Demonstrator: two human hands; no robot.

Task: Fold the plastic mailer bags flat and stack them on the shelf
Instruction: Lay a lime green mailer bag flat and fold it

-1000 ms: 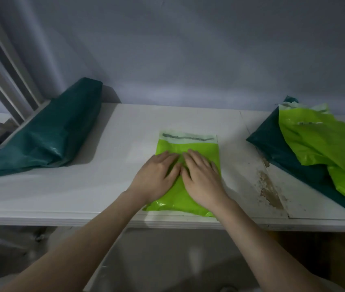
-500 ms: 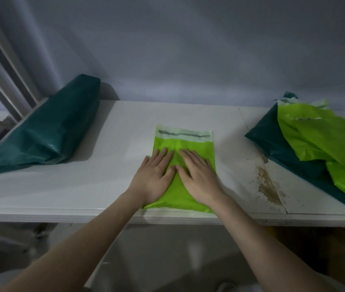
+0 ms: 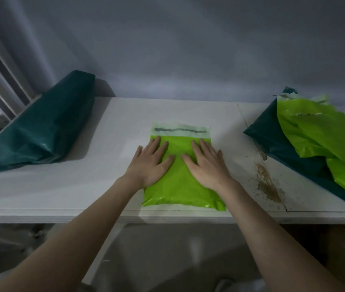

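Left hand: the left hand (image 3: 148, 163) lies palm down with straight, spread fingers, pressing the left half of the folded lime mailer (image 3: 180, 184).
Right hand: the right hand (image 3: 207, 165) lies flat the same way on the right half, fingers pointing far; the thumbs sit apart with green showing between.
Forearms: both reach in from the near edge, angled inward.
Folded lime mailer: flat at mid-shelf (image 3: 83, 186), near the front edge, pale flap at its far end.
Left: dark green bundle (image 3: 40, 131).
Right: loose lime bag (image 3: 323, 140) on a dark green bag (image 3: 277, 144).
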